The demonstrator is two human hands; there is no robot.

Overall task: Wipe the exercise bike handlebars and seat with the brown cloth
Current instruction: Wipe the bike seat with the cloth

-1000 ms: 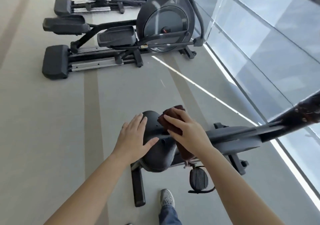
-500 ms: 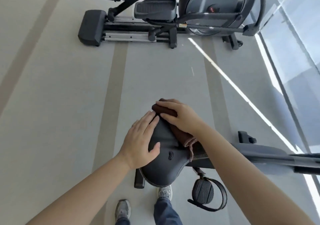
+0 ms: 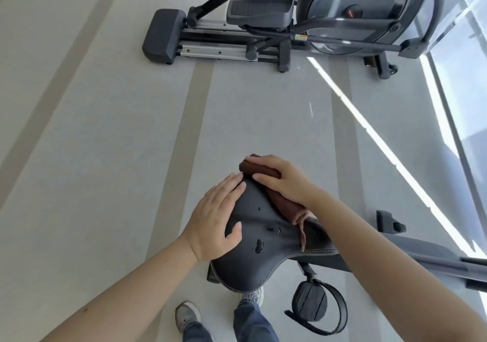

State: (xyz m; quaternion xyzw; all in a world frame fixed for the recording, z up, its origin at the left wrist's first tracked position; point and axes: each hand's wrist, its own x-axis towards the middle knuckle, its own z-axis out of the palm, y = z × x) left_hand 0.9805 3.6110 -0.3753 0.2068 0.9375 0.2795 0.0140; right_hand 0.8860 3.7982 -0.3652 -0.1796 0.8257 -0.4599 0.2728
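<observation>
Grey floor w/ darker stripes; elliptical by window, sunlight streak across.

I read the seat as black with pale edge stitching | cloth at centre brown | floor light grey with darker taupe stripes | elliptical at top dark grey, silver rails | pedal black, ribbed | bottom edge: blue jeans, grey shoe

Left hand lies flat; right hand apparently grips.
</observation>
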